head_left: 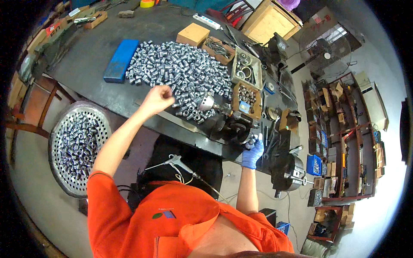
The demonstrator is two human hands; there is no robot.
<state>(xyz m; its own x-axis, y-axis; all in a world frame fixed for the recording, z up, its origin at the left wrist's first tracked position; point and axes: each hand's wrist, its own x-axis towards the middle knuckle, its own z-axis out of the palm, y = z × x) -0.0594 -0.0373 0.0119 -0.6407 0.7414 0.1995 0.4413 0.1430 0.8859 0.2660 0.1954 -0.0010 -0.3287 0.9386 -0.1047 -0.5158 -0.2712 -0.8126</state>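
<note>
My bare left hand [158,99] is closed with curled fingers over the near edge of a heap of short, shiny metal sleeves [180,66]; whatever is between its fingers is hidden. Right of it, a small bench machine with a round silver chuck [207,102] and a dark body [234,127] sits at the table's front edge. My right hand [254,155], in a blue glove, is closed around a shiny metal piece [250,142] beside that machine. Whether this piece is loose or part of the machine, I cannot tell.
A perforated metal basin [106,117] with more sleeves stands at the left. An air blow gun [175,161] hangs below the table edge. Behind lie a blue box [121,60], a wooden block [193,34] and a carton of small parts [247,94]. A fan [327,56] and shelves [350,142] stand right.
</note>
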